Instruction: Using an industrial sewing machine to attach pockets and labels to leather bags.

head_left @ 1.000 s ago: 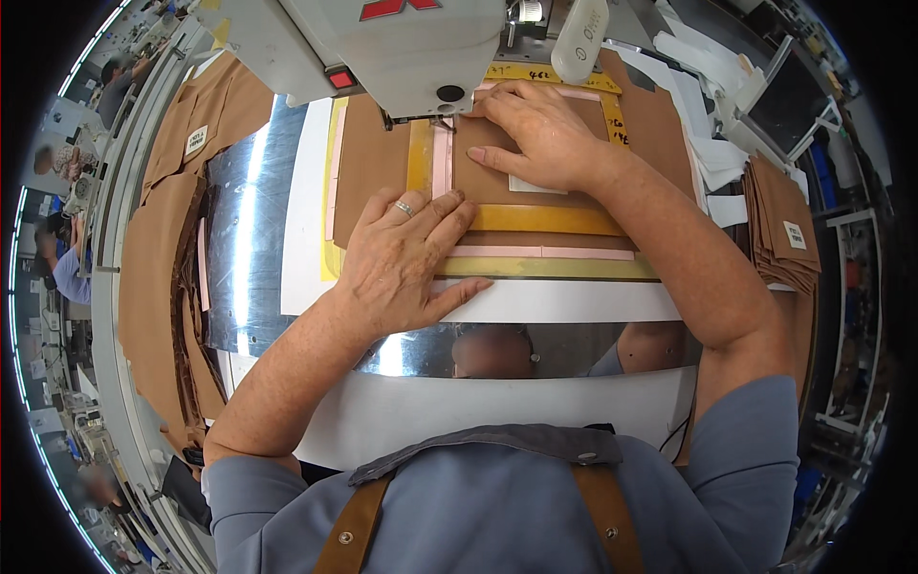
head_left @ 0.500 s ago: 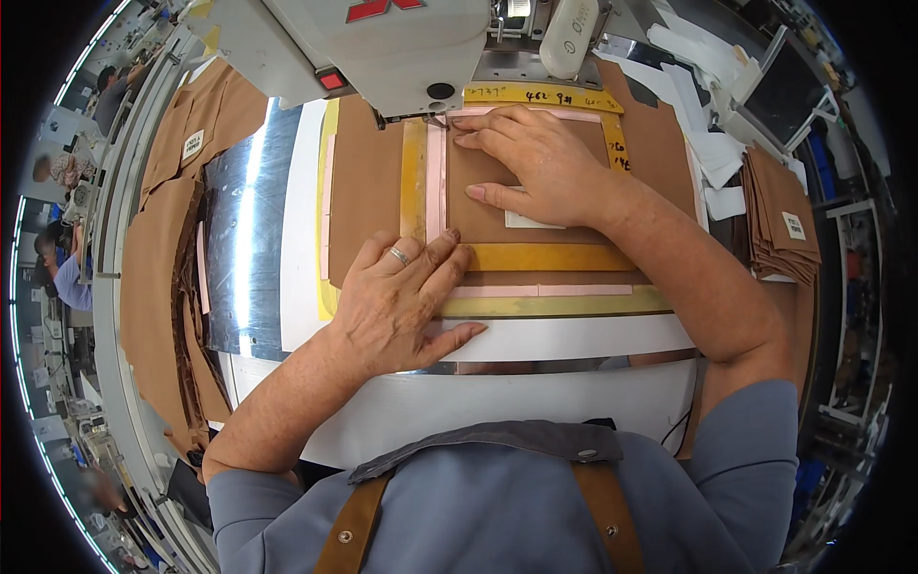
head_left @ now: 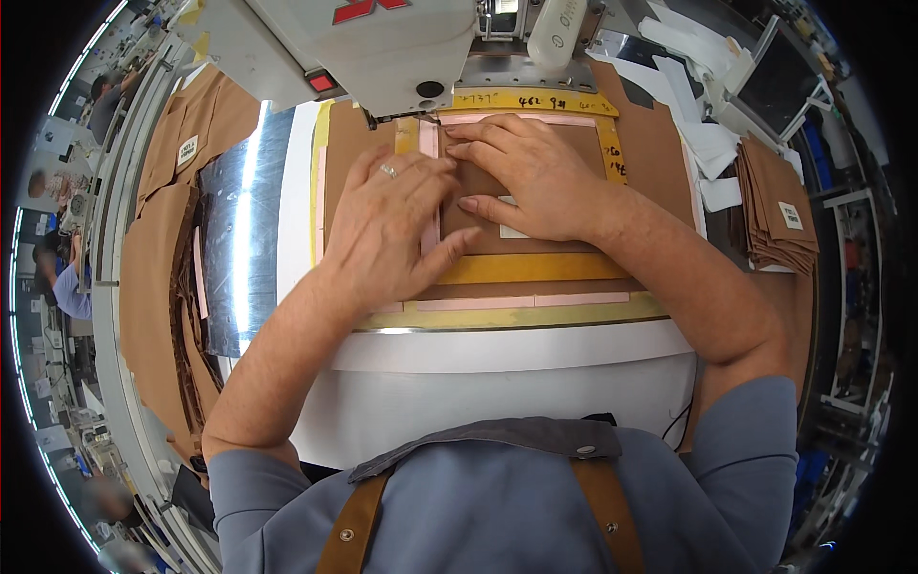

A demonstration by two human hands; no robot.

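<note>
A flat yellow template frame (head_left: 535, 269) lies over brown fabric (head_left: 368, 215) under the head of a sewing machine (head_left: 411, 48). Pink strips (head_left: 428, 234) line the template's edges, one running up toward the needle area. My left hand (head_left: 387, 225) rests across this strip, fingers stretched forward and thumb apart. To its right, my right hand (head_left: 540, 182) lies on a brown fabric piece (head_left: 564, 143) inside the frame, fingers extended near the needle area. A pale label (head_left: 511, 225) on that piece is partly covered by the right hand. Neither hand grips anything.
Brown fabric pieces (head_left: 153, 277) are piled at the left beside a shiny metal plate (head_left: 253, 220). Another labelled brown stack (head_left: 773, 206) sits at the right, near white scraps (head_left: 717, 153) and a dark screen (head_left: 779, 77). Other people work at the far left.
My left hand has moved forward along the pink strip, closer to the needle area. The template and the fabric have shifted slightly toward me. My right hand has stayed on the fabric, moving slightly with it.
</note>
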